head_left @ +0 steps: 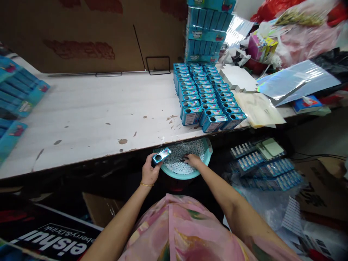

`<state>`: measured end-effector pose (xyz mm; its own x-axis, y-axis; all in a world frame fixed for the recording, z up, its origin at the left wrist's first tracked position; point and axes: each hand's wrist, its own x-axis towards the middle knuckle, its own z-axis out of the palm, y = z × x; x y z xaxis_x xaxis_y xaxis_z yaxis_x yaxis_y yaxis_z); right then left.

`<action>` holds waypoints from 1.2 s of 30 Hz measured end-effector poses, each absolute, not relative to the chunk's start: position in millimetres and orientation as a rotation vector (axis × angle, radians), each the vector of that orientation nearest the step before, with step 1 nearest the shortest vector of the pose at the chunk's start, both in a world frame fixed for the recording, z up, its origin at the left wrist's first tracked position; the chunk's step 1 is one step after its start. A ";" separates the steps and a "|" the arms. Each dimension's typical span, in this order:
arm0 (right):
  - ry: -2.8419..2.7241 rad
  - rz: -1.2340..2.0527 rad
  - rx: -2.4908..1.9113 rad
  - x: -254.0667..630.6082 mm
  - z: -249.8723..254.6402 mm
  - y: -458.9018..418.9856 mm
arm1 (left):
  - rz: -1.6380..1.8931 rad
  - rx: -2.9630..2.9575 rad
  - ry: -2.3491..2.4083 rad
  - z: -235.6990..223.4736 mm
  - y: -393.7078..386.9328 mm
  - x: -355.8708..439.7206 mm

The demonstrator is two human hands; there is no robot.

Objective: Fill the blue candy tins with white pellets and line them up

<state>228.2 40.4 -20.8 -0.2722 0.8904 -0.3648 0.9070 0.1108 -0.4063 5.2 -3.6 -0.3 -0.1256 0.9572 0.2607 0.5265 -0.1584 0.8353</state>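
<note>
My left hand (150,170) is closed round a small blue tin (161,155), which tilts over the left rim of a turquoise basin (208,163). A dark round hole shows in the tin's top, with a small white spot at its far end. Many small white pellets (179,167) fill the basin. Inside it, my right hand (193,160) reaches down among the pellets with curled fingers. A dark patch lies at those fingertips, and what they hold cannot be made out.
Rows of blue tins (190,115) stand on the white table (108,112), near its front edge. Behind them rises a stack of blue display boxes (203,34). A large cardboard box (95,36) stands at the back. More packed trays (272,170) lie low at the right.
</note>
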 end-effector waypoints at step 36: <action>2.268 -0.327 1.857 273.4 88.7 3.4 | 0.877 2.501 1.704 29.5 -16.1 14.4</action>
<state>273.4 3.4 88.7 -0.1960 0.9382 -0.2853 0.9806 0.1899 -0.0490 14.4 -16.1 29.5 0.2601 0.8559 0.4471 0.8611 -0.4151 0.2936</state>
